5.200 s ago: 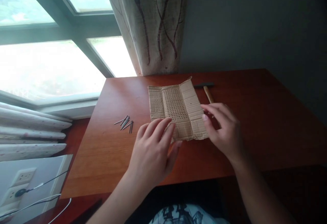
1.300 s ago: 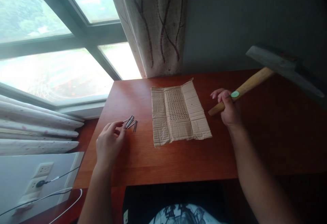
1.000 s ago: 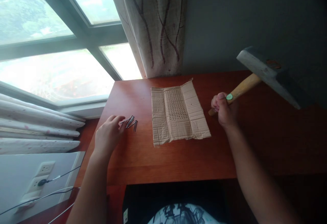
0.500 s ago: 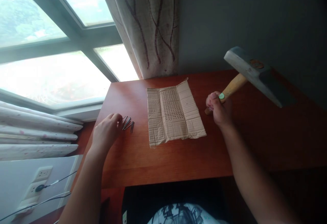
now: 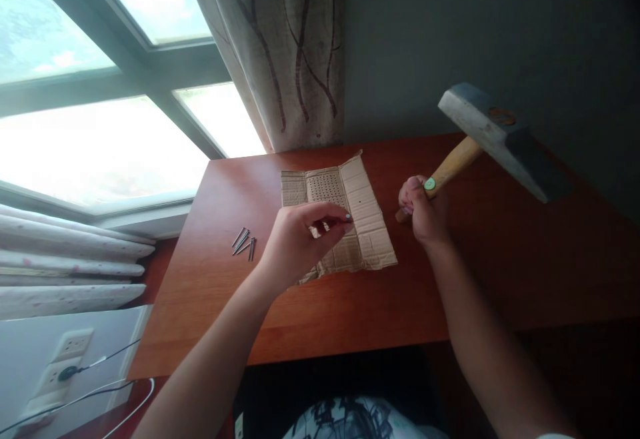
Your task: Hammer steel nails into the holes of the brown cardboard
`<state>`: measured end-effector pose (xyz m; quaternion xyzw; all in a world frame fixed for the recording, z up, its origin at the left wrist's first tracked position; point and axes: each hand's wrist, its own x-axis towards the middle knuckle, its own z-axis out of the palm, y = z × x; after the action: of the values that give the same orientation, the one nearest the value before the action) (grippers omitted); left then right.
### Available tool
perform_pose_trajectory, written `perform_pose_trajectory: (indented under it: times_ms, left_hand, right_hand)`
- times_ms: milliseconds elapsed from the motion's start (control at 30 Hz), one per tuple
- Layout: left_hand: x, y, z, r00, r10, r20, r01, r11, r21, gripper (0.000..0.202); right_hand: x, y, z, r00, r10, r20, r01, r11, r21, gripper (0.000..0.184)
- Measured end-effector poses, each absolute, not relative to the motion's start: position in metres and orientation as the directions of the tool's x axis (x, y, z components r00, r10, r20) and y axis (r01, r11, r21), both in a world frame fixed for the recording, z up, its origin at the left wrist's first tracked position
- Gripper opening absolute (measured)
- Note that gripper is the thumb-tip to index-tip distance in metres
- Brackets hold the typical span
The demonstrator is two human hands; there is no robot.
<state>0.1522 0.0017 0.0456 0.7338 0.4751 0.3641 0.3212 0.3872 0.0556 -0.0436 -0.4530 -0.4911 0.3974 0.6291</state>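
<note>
left grip (image 5: 299,237): nail (image 5: 348,216) pinched at its front, over cardboard (image 5: 369,225) | right grip (image 5: 425,211): clasping hammer (image 5: 473,147) low on handle

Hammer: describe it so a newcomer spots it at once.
Over the reddish table, toward the right, is the right hand. It grips the hammer by its wooden handle. Unlike the loose nails, this has a thick grey head and a green sticker.

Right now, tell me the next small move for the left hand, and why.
Probably the left hand should steady the nail-like piece upright against the cardboard: its fingers pinch that piece above it, the lower end is hidden, so contact cannot be told, and the right hand holds the hammer raised off to the side.
</note>
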Motion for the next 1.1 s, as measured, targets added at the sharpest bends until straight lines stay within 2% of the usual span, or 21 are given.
perform_pose_trajectory:
  times_ms: [267,1100]
  left_hand:
    - [0.161,0.019,0.027,0.316,0.942,0.109,0.527,-0.27,0.806,0.007]
    - [0.159,0.017,0.019,0.31,0.946,0.096,0.547,-0.26,0.796,0.01]
  right_hand:
    - [0.386,0.054,-0.038,0.19,0.945,0.266,-0.027,0.275,-0.961,0.056]
    - [0.386,0.055,-0.039,0.182,0.935,0.306,-0.019,0.314,-0.949,0.056]
